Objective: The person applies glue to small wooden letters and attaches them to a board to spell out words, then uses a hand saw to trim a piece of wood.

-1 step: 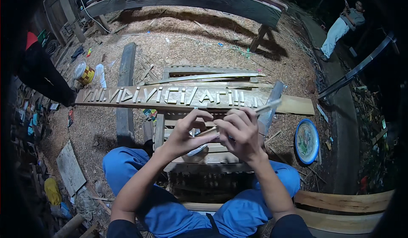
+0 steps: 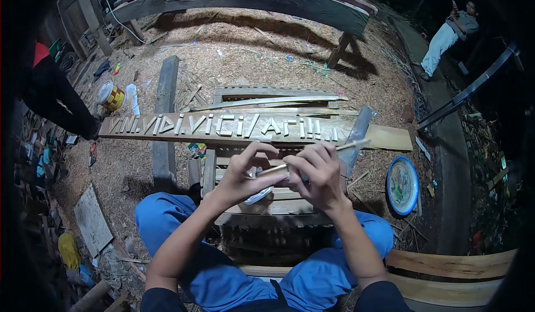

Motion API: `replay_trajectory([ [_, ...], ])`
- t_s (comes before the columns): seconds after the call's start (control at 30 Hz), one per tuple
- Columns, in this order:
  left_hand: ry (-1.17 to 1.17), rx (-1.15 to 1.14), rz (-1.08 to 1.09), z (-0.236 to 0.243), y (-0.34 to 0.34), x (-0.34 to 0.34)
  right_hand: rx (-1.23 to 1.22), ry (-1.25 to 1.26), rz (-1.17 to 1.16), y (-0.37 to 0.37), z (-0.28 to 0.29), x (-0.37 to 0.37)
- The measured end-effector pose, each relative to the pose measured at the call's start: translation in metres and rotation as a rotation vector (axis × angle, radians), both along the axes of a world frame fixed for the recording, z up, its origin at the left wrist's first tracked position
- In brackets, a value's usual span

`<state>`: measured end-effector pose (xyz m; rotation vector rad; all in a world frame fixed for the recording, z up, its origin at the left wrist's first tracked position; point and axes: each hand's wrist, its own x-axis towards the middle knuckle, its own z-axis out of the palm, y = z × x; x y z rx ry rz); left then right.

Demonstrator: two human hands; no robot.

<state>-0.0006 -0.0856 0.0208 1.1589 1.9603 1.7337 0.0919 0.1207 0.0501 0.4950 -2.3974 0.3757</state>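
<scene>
My right hand (image 2: 316, 170) is closed round a thin pale wooden stick (image 2: 352, 145), one end of which pokes out to the right. The other end runs into my left hand (image 2: 245, 172), where the curled fingers and the thumb close about it. My thumb and right fingertips meet in the middle, so any smaller piece there is hidden. Below the hands a white round tub (image 2: 259, 196) is partly covered. Beyond them lies a long wooden plank (image 2: 388, 138) bearing raised letters (image 2: 224, 125) made of small pale wood strips.
The plank lies across a grey beam (image 2: 165, 89) and a slatted wooden stand (image 2: 295, 219). At right rests a blue-rimmed round tray (image 2: 416, 189). A patterned bucket (image 2: 111, 96) stands at left near a person's dark-clothed leg (image 2: 67, 105). Another person (image 2: 446, 39) stands far right.
The stick's right end has dipped a little and its left part shows more clearly between my hands. My right hand has shifted very slightly; my left hand stays put.
</scene>
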Motion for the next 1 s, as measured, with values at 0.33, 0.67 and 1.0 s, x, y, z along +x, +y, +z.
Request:
replay_trajectory([
  [0.33, 0.351, 0.127, 0.23, 0.011, -0.005, -0.01, -0.161, 0.035, -0.201, 0.012, 0.007, -0.002],
  [0.67, 0.683, 0.077, 0.258, 0.017, -0.004, -0.014, -0.165, 0.034, -0.197, 0.009, 0.007, -0.004],
  [1.0, 0.698, 0.087, 0.285, 0.017, -0.005, -0.014, -0.175, 0.03, -0.125, 0.001, 0.004, -0.002],
])
